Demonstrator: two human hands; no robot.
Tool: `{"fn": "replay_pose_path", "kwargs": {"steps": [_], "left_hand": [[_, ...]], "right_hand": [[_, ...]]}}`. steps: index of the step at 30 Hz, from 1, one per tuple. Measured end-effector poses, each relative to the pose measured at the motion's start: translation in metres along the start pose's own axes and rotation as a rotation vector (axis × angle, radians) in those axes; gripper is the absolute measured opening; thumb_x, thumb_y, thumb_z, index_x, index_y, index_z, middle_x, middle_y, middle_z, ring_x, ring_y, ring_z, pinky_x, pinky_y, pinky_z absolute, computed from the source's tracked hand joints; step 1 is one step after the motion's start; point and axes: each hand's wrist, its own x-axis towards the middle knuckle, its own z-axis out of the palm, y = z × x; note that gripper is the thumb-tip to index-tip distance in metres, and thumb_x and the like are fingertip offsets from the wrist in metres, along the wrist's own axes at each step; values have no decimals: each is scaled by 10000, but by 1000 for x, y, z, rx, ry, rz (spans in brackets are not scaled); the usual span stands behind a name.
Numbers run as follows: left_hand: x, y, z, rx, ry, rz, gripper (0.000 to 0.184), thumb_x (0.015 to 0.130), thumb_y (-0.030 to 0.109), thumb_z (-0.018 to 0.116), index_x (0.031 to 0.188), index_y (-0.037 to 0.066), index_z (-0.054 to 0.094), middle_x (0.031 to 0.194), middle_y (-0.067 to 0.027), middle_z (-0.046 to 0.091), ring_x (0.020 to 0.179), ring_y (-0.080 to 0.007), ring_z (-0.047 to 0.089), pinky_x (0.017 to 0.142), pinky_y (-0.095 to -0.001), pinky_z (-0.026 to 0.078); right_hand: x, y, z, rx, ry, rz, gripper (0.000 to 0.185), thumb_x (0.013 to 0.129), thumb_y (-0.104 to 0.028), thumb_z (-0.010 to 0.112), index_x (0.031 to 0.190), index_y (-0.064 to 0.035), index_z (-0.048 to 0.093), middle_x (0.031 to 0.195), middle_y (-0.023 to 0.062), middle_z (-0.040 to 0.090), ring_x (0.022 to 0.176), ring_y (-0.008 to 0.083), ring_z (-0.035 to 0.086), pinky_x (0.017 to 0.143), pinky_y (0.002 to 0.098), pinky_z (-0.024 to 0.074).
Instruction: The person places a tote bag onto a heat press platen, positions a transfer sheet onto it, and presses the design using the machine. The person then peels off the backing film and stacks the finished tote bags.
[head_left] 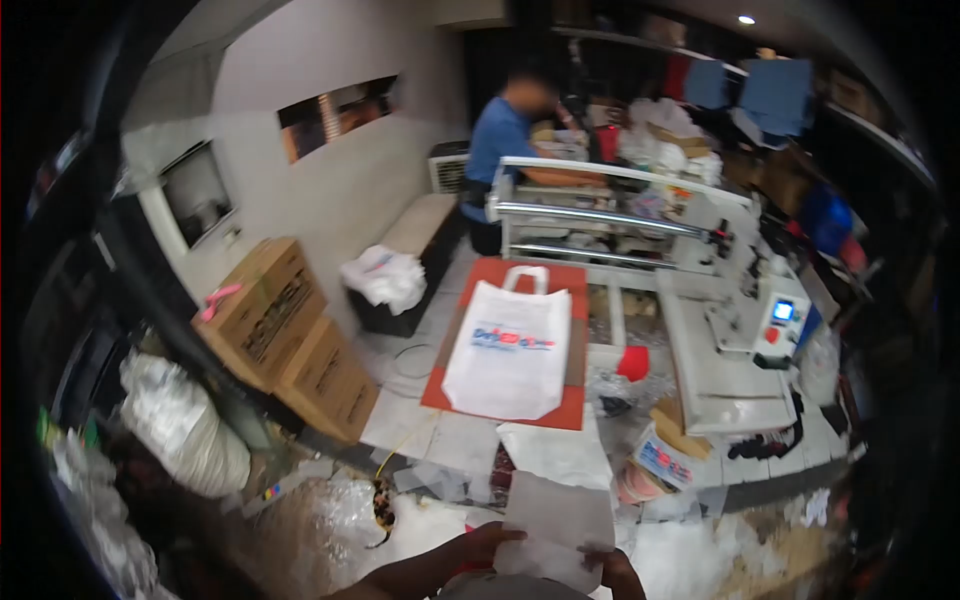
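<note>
Near the bottom centre, a pale translucent sheet (pixel 560 515) is held between my two hands. My left hand (pixel 492 543) is closed on its left edge. My right hand (pixel 605 565) grips its lower right side, fingers bent round the edge. Beyond the sheet, a white tote bag (pixel 510 375) with red and blue print lies flat on a red board (pixel 573 400), its handle pointing away. Neither hand touches the bag. White paper (pixel 565 450) lies between the board and the sheet.
A press machine (pixel 730 390) with a lit display stands at the right. A person in a blue shirt (pixel 497 140) works behind its frame. Cardboard boxes (pixel 325 385) and a white sack (pixel 190 430) are at the left. A printed bag (pixel 660 455) lies right of the paper.
</note>
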Motion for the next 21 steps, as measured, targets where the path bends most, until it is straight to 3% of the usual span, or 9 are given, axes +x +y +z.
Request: {"fn": "replay_pose_path", "kwargs": {"steps": [2, 5, 7, 9, 10, 11, 13, 14, 21], "left_hand": [[1, -5, -3, 118, 68, 28, 382, 879, 194, 682, 1196, 5, 585, 1081, -76, 650, 937, -179, 635, 844, -355, 521], [34, -24, -67, 519, 274, 112, 344, 860, 223, 676, 1135, 20, 632, 970, -78, 673, 876, -158, 636, 807, -327, 522], [36, -25, -77, 790, 433, 74, 399, 860, 250, 623, 1184, 18, 607, 1035, -145, 675, 948, -240, 652, 858, -372, 517], [59, -39, -105, 1103, 601, 421, 435, 869, 262, 561, 1225, 14, 581, 1109, -204, 661, 1048, -339, 633, 916, -424, 492], [56, -38, -103, 1084, 596, 384, 455, 869, 268, 531, 1247, 18, 568, 1172, -255, 626, 1128, -400, 586, 965, -458, 459], [51, -34, -96, 1110, 563, 374, 455, 869, 268, 531, 1247, 18, 568, 1172, -255, 626, 1128, -400, 586, 965, -458, 459], [40, -24, -76, 859, 575, 286, 461, 877, 290, 544, 1247, 15, 559, 1156, -220, 636, 1118, -349, 603, 959, -439, 474], [39, -19, -66, 873, 558, 283, 461, 877, 290, 544, 1247, 15, 559, 1156, -220, 636, 1118, -349, 603, 959, -439, 474], [-13, 4, 7, 92, 218, 180, 356, 839, 102, 666, 1166, -14, 587, 1006, -122, 670, 1027, -257, 642, 908, -391, 517]], "right_hand": [[-3, 9, -3, -514, 148, -238, 357, 888, -54, 572, 1220, 71, 537, 1078, 188, 662, 848, 293, 655, 783, 386, 545], [-23, -55, 100, -48, 122, -278, 375, 854, -41, 546, 1204, 91, 553, 1115, 181, 656, 845, 287, 657, 795, 399, 544], [-25, -68, 130, -267, 61, -334, 385, 814, -74, 546, 1160, 90, 591, 1073, 172, 679, 884, 253, 670, 816, 380, 532], [-10, -65, 119, -1194, 120, -311, 337, 811, -116, 560, 1083, 66, 641, 973, 152, 700, 860, 205, 673, 798, 345, 524], [-3, -59, 102, -1111, 209, -225, 291, 815, -100, 543, 1039, 43, 664, 891, 143, 702, 818, 171, 664, 748, 325, 525], [-18, -76, 118, -789, 262, -226, 303, 830, -128, 605, 1074, 45, 652, 873, 122, 694, 780, 176, 651, 711, 343, 533], [-7, -60, 71, -635, 389, -77, 394, 836, -180, 676, 1144, 56, 612, 930, 123, 682, 814, 216, 661, 706, 366, 540], [-6, -52, 57, -322, 234, -18, 492, 831, -222, 723, 1195, 68, 565, 1006, 133, 659, 838, 246, 658, 715, 367, 543], [3, -29, 42, -248, 229, -221, 509, 778, -169, 730, 1197, 62, 558, 1035, 133, 657, 853, 221, 645, 758, 350, 532]]}}
